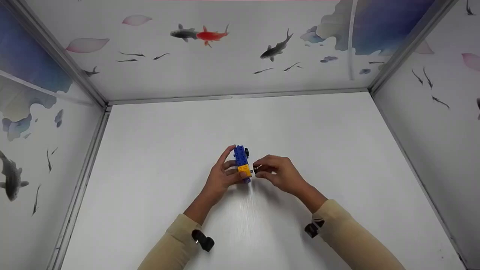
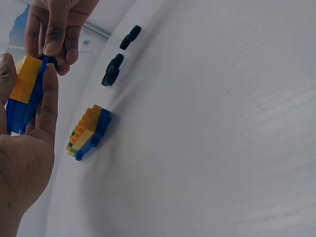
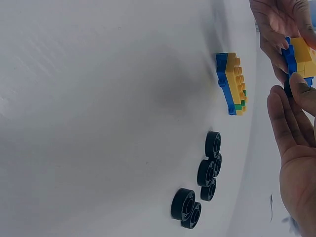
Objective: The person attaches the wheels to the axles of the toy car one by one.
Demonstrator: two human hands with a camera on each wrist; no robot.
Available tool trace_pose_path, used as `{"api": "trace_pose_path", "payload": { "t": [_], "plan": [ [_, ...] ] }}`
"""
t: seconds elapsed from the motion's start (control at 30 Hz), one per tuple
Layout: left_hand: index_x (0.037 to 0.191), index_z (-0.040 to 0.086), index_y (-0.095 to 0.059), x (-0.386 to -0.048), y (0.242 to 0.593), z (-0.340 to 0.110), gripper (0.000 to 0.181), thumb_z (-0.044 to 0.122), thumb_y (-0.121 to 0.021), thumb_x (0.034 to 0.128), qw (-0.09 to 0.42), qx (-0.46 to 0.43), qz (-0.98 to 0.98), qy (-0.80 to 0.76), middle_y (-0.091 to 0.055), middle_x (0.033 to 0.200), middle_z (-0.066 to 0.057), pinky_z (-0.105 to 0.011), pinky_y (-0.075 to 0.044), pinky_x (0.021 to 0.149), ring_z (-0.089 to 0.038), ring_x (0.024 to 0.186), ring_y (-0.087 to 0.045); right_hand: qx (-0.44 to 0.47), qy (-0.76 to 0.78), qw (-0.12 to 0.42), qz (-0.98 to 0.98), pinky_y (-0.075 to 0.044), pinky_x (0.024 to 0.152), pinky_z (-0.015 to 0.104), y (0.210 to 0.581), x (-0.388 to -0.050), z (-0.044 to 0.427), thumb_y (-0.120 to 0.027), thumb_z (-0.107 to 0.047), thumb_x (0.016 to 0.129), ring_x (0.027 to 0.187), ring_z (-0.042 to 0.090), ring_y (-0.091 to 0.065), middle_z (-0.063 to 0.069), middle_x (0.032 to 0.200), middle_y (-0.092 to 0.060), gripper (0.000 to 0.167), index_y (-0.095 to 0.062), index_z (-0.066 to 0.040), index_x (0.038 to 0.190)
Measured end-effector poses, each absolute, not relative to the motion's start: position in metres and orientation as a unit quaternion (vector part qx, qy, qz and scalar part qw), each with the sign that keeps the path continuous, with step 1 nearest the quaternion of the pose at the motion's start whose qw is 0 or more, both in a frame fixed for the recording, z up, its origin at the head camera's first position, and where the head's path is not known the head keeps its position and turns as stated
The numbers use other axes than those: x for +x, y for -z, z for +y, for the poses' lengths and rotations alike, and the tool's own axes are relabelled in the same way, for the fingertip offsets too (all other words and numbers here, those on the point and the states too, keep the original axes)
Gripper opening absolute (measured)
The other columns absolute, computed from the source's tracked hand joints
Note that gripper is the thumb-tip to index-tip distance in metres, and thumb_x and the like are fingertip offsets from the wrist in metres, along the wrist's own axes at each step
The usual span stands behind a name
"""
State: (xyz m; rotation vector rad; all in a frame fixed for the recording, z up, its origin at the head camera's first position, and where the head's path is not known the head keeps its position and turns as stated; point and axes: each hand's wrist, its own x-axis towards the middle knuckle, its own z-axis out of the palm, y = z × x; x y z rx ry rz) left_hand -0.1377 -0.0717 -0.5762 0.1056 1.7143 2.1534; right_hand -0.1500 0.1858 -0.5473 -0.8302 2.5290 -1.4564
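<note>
**Items Held and Items Loose**

Item 1: one narrow blue-and-yellow plastic brick assembly (image 1: 240, 155), studded. I find it raised over the middle of the white bench (image 1: 337, 150), in the grip of the person's left hand (image 1: 218, 177); the thumb lies on the yellow part, and the index finger reaches to the far blue end.

Item 2: one small black wheel (image 1: 246, 152), at the right side of the blue part.

Item 3: a second black wheel (image 1: 255, 170), pinched between thumb and fingers of the right hand (image 1: 279, 172), just beside the yellow part. A short stub shows between them; I cannot tell whether wheel and stub touch.

Item 4: one yellow-and-blue brick block (image 3: 231, 84) with touches of green, lying on the bench in both wrist views.

Item 5: loose black round wheels (image 3: 206, 173) near that block. I count six from the right wrist, four clustered and two slightly apart.

Item 6: two tan sleeves (image 1: 352, 232), each with a black device (image 1: 203, 240) at the wrist.

Item 7: white enclosing walls (image 1: 232, 75), printed with fish and pale pink petals.
</note>
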Motion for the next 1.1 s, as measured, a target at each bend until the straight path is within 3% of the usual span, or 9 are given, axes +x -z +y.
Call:
{"api": "trace_pose_path", "payload": {
  "t": [0.17, 0.37, 0.6, 0.83, 1.1],
  "plan": [
    [0.175, 0.040, -0.028, -0.137, 0.575, -0.072, 0.102, 0.029, -0.089, 0.0942, 0.191, 0.043, 0.611, -0.767, -0.059, 0.153, -0.021, -0.044, -0.066, 0.103, -0.033, 0.134, -0.071, -0.278, 0.481, 0.052, 0.830, -0.068, 0.092, 0.036, 0.547, -0.150, 0.184, -0.084, -0.008, 0.097, 0.102, 0.023, -0.082, 0.008, 0.117, -0.081, 0.031, -0.082, -0.013, 0.127],
    [0.173, 0.043, -0.031, -0.137, 0.574, -0.072, 0.098, 0.027, -0.089, 0.0949, 0.190, 0.043, 0.605, -0.772, -0.059, 0.153, -0.021, -0.045, -0.066, 0.102, -0.034, 0.135, -0.071, -0.277, 0.470, 0.059, 0.836, -0.067, 0.093, 0.031, 0.547, -0.150, 0.183, -0.083, -0.008, 0.098, 0.102, 0.022, -0.082, 0.009, 0.118, -0.081, 0.031, -0.081, -0.006, 0.129],
    [0.175, 0.037, -0.028, -0.138, 0.575, -0.071, 0.102, 0.023, -0.090, 0.0948, 0.192, 0.037, 0.613, -0.766, -0.061, 0.150, -0.020, -0.044, -0.066, 0.102, -0.033, 0.133, -0.072, -0.283, 0.452, 0.046, 0.845, -0.067, 0.090, 0.029, 0.547, -0.152, 0.183, -0.084, -0.010, 0.098, 0.101, 0.021, -0.080, 0.008, 0.115, -0.082, 0.029, -0.082, -0.006, 0.127],
    [0.168, 0.048, -0.035, -0.139, 0.573, -0.068, 0.102, 0.022, -0.095, 0.0893, 0.197, 0.025, 0.621, -0.758, -0.063, 0.149, -0.018, -0.045, -0.067, 0.101, -0.031, 0.129, -0.074, -0.280, 0.439, 0.038, 0.853, -0.067, 0.085, 0.027, 0.543, -0.150, 0.181, -0.086, -0.011, 0.096, 0.096, 0.017, -0.078, 0.003, 0.109, -0.083, 0.026, -0.085, -0.009, 0.122],
    [0.166, 0.046, -0.034, -0.141, 0.572, -0.066, 0.103, 0.021, -0.096, 0.0884, 0.194, 0.027, 0.628, -0.753, -0.060, 0.146, -0.019, -0.045, -0.067, 0.101, -0.032, 0.126, -0.074, -0.293, 0.416, 0.020, 0.861, -0.066, 0.080, 0.027, 0.536, -0.147, 0.177, -0.087, -0.007, 0.095, 0.092, 0.016, -0.077, 0.004, 0.105, -0.083, 0.025, -0.086, -0.009, 0.120]
  ]
}}
